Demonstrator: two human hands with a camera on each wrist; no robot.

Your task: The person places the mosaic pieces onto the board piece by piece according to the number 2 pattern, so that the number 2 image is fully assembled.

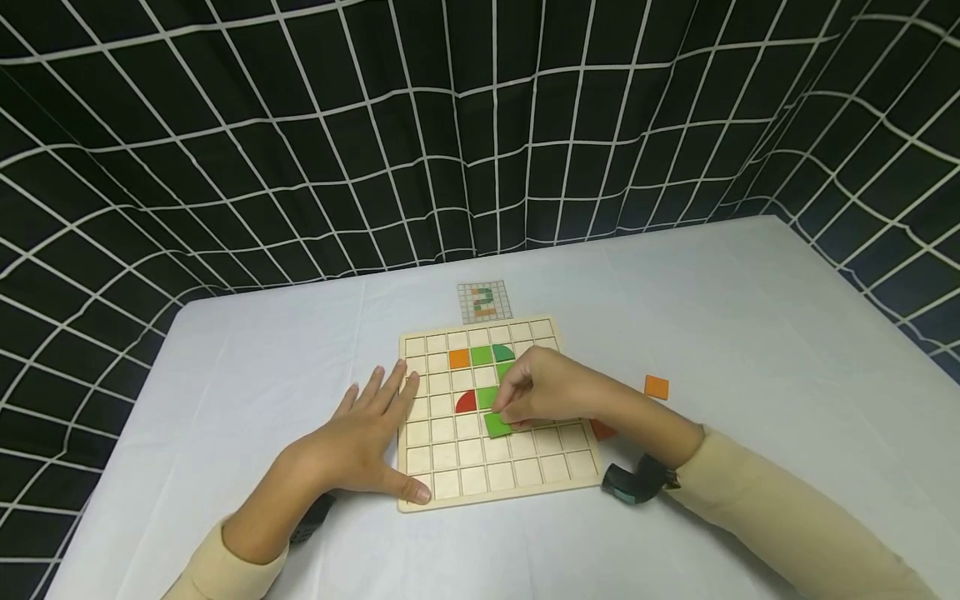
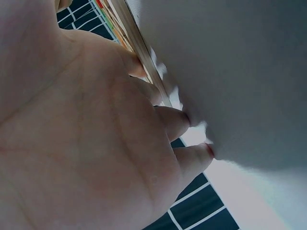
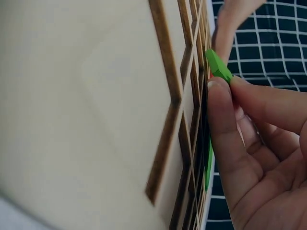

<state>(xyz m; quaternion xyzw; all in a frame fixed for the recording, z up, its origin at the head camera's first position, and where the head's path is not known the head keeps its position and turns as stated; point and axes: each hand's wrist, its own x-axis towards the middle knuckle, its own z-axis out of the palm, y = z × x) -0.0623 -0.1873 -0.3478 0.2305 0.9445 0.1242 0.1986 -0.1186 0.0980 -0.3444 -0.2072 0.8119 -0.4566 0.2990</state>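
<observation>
A square wooden grid board point(image 1: 468, 454) lies on the white-covered table. Between thumb and forefinger my right hand point(image 1: 551, 385) pinches a green square tile point(image 3: 219, 66), tilted just over the board below the other tiles. Spread out, my left hand point(image 1: 356, 446) rests along the board's left edge, its thumb on the near-left corner. Set in the board are an orange square point(image 1: 459, 359), a green square point(image 1: 481, 356), a dark green quarter-circle point(image 1: 503, 352), a red quarter-circle point(image 1: 467, 402) and another green square point(image 1: 487, 397). My right hand partly hides a further green tile.
Behind the board lies a small clear pattern card point(image 1: 484, 302) with a coloured figure on a grid. Right of the board are a loose orange square point(image 1: 656, 387) and an orange-red piece point(image 1: 602, 429), partly under my right forearm. A black white-lined curtain point(image 1: 480, 125) hangs behind the table.
</observation>
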